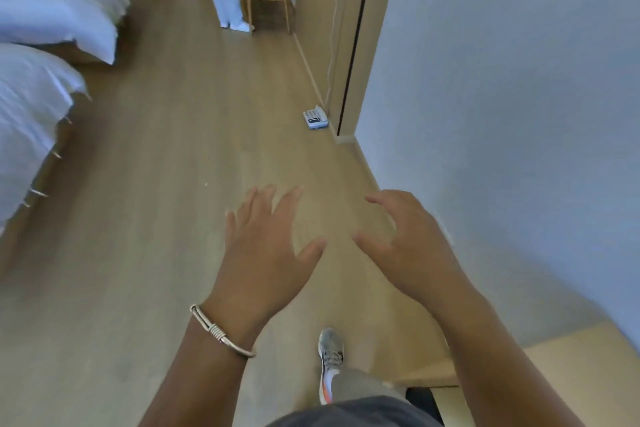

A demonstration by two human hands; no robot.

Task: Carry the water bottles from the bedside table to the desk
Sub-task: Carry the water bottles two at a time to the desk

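**Both hands empty, no bottles in sight**

At far left stand two beds (52,10) with white covers, along a wood floor (156,184). The left hand (266,246), a bangle (221,329) on its wrist, hovers with fingers spread and holds nothing. Just right of it the right hand (405,239) hangs loosely curled, also holding nothing. A small phone (314,118) lies on the floor by the right wall (502,80). Neither the water bottles nor a table shows, so which hand is nearer cannot be told; the bedside likely lies left, by the beds.
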